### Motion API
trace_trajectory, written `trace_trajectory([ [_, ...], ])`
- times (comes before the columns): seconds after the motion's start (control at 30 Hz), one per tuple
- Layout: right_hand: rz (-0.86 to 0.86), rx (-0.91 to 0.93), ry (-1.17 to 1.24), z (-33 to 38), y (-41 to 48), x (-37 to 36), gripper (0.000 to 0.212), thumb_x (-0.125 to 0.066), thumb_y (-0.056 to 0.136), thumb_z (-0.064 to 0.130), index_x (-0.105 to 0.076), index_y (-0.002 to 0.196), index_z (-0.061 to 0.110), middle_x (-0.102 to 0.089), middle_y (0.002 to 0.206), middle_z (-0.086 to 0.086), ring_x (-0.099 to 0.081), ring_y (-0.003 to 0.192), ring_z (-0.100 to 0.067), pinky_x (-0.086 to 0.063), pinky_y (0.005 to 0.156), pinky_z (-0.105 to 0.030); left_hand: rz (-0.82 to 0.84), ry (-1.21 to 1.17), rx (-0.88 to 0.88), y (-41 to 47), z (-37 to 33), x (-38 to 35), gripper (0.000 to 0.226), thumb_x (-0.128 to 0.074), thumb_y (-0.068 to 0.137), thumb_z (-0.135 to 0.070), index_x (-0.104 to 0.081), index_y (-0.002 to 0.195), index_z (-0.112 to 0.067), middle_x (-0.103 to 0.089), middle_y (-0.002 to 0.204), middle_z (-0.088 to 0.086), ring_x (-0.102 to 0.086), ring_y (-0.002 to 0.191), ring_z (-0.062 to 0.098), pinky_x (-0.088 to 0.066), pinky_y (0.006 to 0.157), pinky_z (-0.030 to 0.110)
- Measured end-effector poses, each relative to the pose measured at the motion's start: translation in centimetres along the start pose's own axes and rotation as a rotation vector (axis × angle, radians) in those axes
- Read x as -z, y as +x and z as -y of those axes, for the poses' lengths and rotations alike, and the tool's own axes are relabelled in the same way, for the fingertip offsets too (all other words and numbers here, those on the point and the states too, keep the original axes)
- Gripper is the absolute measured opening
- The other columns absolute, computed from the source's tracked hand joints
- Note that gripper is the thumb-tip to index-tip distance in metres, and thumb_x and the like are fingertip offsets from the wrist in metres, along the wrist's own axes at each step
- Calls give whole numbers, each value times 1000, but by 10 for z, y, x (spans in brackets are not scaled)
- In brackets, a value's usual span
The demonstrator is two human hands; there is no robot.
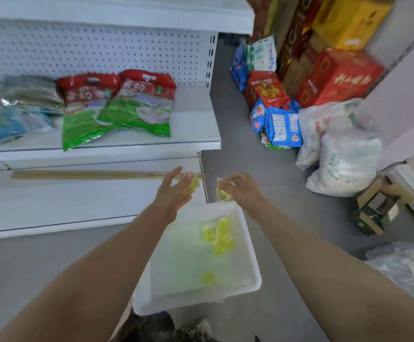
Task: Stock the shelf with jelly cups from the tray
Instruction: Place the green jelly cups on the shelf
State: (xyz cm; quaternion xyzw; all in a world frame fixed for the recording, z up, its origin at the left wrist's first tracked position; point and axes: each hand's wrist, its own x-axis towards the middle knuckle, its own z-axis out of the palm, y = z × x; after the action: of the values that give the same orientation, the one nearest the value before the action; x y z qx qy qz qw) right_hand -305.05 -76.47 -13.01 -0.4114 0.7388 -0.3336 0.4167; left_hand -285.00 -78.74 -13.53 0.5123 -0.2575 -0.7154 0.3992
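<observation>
A white tray (246, 245) sits on the floor below my arms, with several yellow-green jelly cups (219, 234) loose inside it. My left hand (174, 191) is raised above the tray's far left corner; a yellow jelly cup (193, 186) lies against its palm under the thumb, with the fingers mostly straight. My right hand (241, 187) pinches another yellow jelly cup (222, 193) by its top, just above the tray's far edge. The bottom shelf (53, 206) lies to the left of both hands. The frame is blurred.
Red-and-green snack bags (137, 102) and bluish packets (11, 112) lie on the middle shelf (196, 129). A wooden strip (90, 174) lies at the bottom shelf's back. Stacked cartons (336, 77), blue packs (282, 124) and white sacks (344, 154) crowd the floor at right.
</observation>
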Motion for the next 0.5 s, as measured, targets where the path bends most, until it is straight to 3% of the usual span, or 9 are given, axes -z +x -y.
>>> trace_trajectory([
  [0.1, -31, 170, -54, 60, 0, 19, 39, -82, 70, 52, -70, 92, 21, -71, 88, 7, -66, 81, -6, -54, 70, -27, 68, 19, -140, -14, -55, -13, 32, -70, 88, -26, -62, 119, -22, -67, 106, -3, -64, 99, 19, -49, 94, 36],
  [0.2, -44, 319, -46, 118, -1, 35, 38, -83, 68, 52, -69, 93, 26, -71, 91, 4, -68, 87, -11, -58, 79, -35, 85, 29, -270, -27, -111, -24, 16, -72, 86, -16, -62, 98, -21, -69, 95, 0, -63, 85, 20, -50, 79, 34],
  [0.4, -71, 549, -79, 222, -6, 65, 36, -82, 69, 53, -67, 95, 33, -67, 101, 8, -62, 93, -8, -52, 84, -29, 137, 154, -452, -55, -212, -39, 20, -74, 83, -7, -55, 81, -14, -67, 89, 11, -66, 77, 21, -55, 70, 27],
  [0.5, -85, 615, -59, 265, -4, 76, 35, -83, 70, 48, -66, 95, 31, -68, 102, 3, -64, 94, -13, -52, 80, -26, 93, 289, -518, -66, -254, -46, 22, -78, 79, -13, -57, 85, -14, -69, 85, 10, -65, 65, 18, -52, 56, 21],
])
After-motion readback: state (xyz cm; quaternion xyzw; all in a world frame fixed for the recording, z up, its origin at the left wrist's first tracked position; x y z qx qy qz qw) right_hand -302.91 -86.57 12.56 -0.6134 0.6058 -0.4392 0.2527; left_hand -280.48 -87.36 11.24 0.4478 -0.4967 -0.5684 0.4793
